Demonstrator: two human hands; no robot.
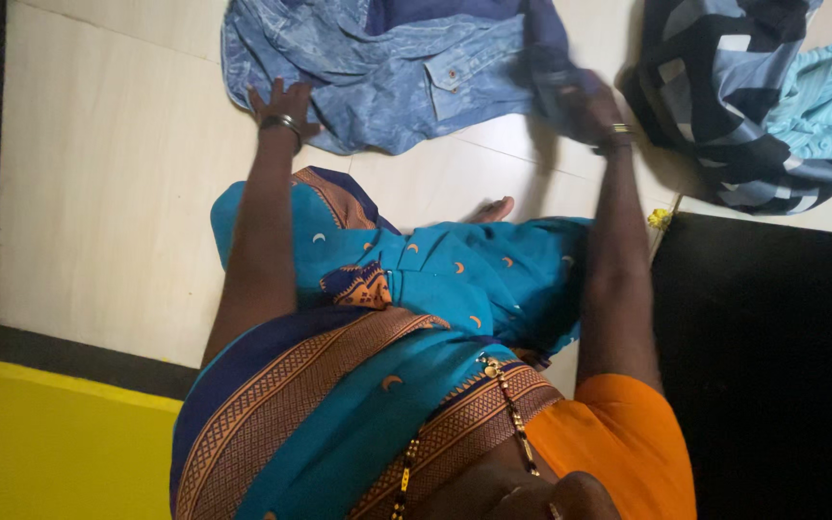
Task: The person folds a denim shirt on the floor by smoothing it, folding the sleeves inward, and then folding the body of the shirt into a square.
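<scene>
Right now the person is sitting on the pale tiled floor (pixel 108 193) and reaching both arms out to a denim shirt (pixel 406 77), which is lying rumpled towards the far edge of the floor, straight ahead of the knees. The left hand (pixel 283 102) is resting flat on the shirt's near left hem with its fingers (pixel 264 96) spread wide, pinning the cloth to the tiles. The right hand (pixel 591 108) is working at the shirt's right side and looks to be curling its fingers around a bunch of the darker fabric and lifting it a little off the floor.

As for progress, the shirt is only half laid out: the pocket and button placket are showing face up, but the cloth is lying in creases, no fold is showing yet, and the right side is hanging gathered in the hand. A heap of dark and blue striped cloth (pixel 724 106) and a turquoise cloth (pixel 830 106) are waiting untouched at the far right corner, just beside a black mat (pixel 772 366).

Much is escaping me: the shirt's collar and upper part are running out past the top of the view, the right hand is blurring so its grip is hard to read, and the teal and orange sari (pixel 416 279) is covering the lap
</scene>
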